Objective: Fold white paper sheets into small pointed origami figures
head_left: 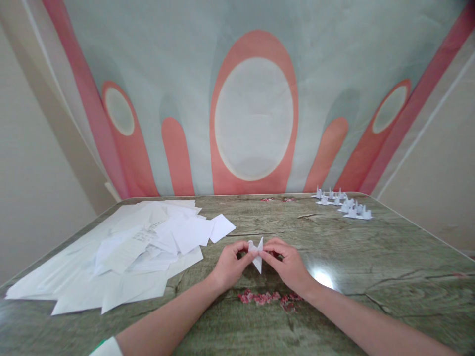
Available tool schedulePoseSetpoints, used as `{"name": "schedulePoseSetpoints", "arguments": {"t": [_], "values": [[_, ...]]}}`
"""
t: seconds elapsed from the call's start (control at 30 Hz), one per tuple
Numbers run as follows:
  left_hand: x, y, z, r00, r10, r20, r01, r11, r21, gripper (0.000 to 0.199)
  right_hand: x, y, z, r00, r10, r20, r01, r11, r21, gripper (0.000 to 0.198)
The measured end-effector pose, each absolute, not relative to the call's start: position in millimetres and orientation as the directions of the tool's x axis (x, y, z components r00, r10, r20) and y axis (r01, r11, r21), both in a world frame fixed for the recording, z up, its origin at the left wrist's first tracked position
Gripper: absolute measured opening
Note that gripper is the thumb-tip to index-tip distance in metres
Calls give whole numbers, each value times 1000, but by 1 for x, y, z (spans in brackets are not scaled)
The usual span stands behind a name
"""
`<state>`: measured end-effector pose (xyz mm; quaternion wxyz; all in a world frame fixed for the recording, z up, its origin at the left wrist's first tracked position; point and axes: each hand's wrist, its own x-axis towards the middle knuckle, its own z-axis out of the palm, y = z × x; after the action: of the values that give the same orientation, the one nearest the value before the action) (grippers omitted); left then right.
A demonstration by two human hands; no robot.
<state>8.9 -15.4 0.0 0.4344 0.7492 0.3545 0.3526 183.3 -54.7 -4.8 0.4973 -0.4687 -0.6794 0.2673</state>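
A small white origami crane [257,257] is pinched between my two hands, above the middle of the table. My left hand [234,261] grips its left side with thumb and fingers. On the opposite side, my right hand [284,259] holds it the same way. Two points of the folded paper stick up between the hands, and one tapers down toward me. The fingertips cover part of the folds.
A wide pile of white paper sheets [122,291] spreads over the left of the wood-patterned table [371,267], with a square sheet [222,228] at its right edge. Several folded white paper cranes [349,203] stand at the far right. A patterned backdrop [256,118] hangs behind.
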Motion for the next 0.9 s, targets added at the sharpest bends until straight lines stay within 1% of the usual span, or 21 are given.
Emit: {"name": "schedulePoseSetpoints", "arguments": {"t": [0.07, 0.3, 0.57, 0.7, 0.9], "values": [[9, -15, -2, 471, 858, 205, 242, -349, 905, 21, 183, -56, -5, -72, 900, 431, 390, 423, -818, 14], [11, -15, -4, 425, 876, 227, 304, -374, 876, 21, 184, -55, 0, -77, 898, 433, 453, 418, -787, 20], [8, -14, -1, 363, 888, 280, 387, -418, 822, 19, 185, -51, -5, -96, 927, 363, 427, 368, -826, 21], [8, -15, 0, 370, 888, 273, 379, -413, 828, 19, 186, -51, -5, -91, 927, 364, 436, 365, -822, 18], [9, -15, -2, 383, 879, 282, 405, -435, 804, 17, 188, -50, -2, -89, 918, 387, 482, 380, -790, 20]]}}
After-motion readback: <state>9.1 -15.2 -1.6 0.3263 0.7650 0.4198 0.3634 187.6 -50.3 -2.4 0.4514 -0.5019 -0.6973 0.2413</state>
